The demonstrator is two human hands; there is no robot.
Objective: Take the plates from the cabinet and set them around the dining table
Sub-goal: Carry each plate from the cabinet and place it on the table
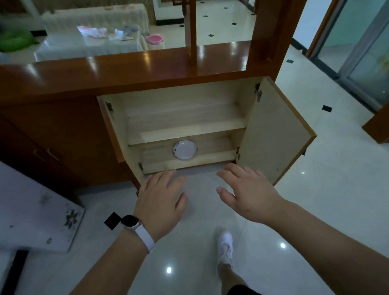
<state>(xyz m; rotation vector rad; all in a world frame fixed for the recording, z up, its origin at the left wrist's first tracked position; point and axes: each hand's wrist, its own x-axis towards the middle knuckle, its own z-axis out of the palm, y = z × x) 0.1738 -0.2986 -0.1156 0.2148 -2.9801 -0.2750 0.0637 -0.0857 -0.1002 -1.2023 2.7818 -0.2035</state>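
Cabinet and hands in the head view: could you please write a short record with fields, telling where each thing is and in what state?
cabinet: low, wooden, right door swung open
plate: white, lies flat on the bottom shelf, not touched
left hand: open, fingers spread, holds nothing, in front of the cabinet
right hand: open, holds nothing, in front of the cabinet
watch: on the left wrist, white band

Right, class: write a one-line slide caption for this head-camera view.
Both open, the left hand and right hand extend toward the lone white plate on the bottom level of the open cabinet.
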